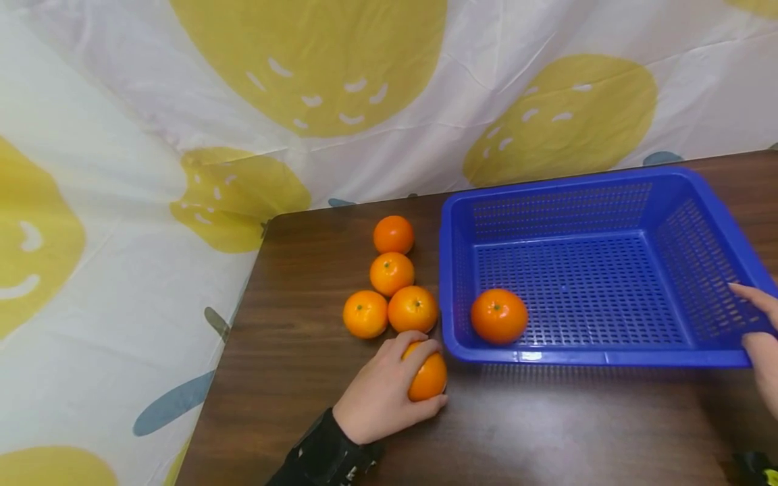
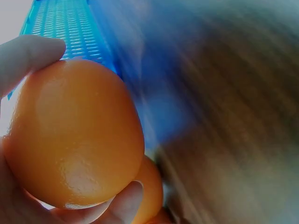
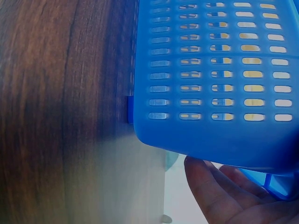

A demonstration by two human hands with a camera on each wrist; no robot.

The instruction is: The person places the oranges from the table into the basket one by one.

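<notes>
My left hand point(image 1: 383, 395) curls around an orange point(image 1: 429, 376) just off the near left corner of a blue plastic basket point(image 1: 577, 358). In the left wrist view, thumb and fingers wrap the held orange point(image 2: 77, 135), with another orange point(image 2: 150, 191) behind it. Inside the basket, one orange point(image 1: 499, 316) rests in the near left corner. At the right edge of the head view, my right hand point(image 1: 764, 358) grips the basket's right rim. The right wrist view has its fingers point(image 3: 205, 182) against the slotted basket wall point(image 3: 201, 135). Part of this hand is out of frame.
Left of the basket, several oranges sit close together on the brown wooden table point(image 1: 292, 364): a far one point(image 1: 393, 235), one before it point(image 1: 392, 273), and a side-by-side pair, the left orange point(image 1: 365, 314) among them. A lemon-print cloth point(image 1: 377, 162) hangs behind the table.
</notes>
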